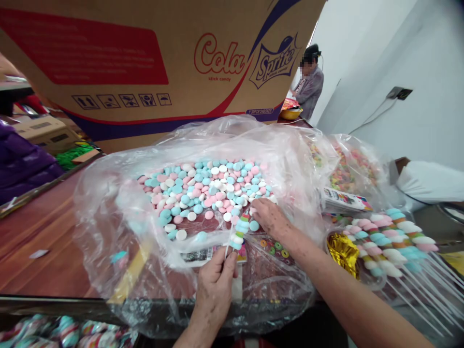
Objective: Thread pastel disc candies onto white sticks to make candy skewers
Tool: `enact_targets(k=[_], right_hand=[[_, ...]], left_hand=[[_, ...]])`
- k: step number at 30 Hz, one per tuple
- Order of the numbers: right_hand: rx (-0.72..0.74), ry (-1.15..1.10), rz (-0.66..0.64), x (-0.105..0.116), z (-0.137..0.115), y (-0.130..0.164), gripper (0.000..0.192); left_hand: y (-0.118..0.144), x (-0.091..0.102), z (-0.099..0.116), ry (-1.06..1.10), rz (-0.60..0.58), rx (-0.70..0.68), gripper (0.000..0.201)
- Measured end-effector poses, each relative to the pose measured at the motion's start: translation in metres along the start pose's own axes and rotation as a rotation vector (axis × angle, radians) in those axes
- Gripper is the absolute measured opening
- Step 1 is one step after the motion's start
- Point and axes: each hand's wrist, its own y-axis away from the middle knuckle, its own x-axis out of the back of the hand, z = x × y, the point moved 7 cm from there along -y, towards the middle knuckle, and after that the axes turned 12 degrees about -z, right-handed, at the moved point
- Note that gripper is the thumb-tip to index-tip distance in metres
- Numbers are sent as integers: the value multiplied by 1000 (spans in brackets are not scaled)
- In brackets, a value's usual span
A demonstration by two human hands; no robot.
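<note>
My left hand (pixel 216 280) is closed round the white stick of a candy skewer (pixel 238 236), which stands tilted upward with blue, white and green pieces threaded on it. At the right edge of a heap of round pink, blue and white candies (pixel 203 186), my right hand (pixel 270 218) is closed with its fingertips bent down among the pieces. What those fingers grip, if anything, is hidden. Under the heap spreads a clear plastic bag (pixel 108 212). Just below my right hand lie small coloured candy rings (pixel 277 249), partly covered by plastic.
A large cardboard box (pixel 174 58) stands behind the bag. Several finished candy skewers (pixel 391 241) lie at the right, beside gold foil (pixel 343 255) and a stack of printed cards (pixel 344 200). Wrapped candies (pixel 65 333) fill the lower left. Another person (pixel 310 87) stands farther back.
</note>
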Motion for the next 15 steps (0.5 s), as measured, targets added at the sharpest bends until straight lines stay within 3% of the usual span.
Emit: enact_targets(k=[12,15], right_hand=[[165,115,-25,-10,-8,2,19],[171,-61,-2,-10,-3,1,19]], left_hand=[[-1,1,3,-23,-6,-35,34],[-2,2,5,-61,10,-75,34]])
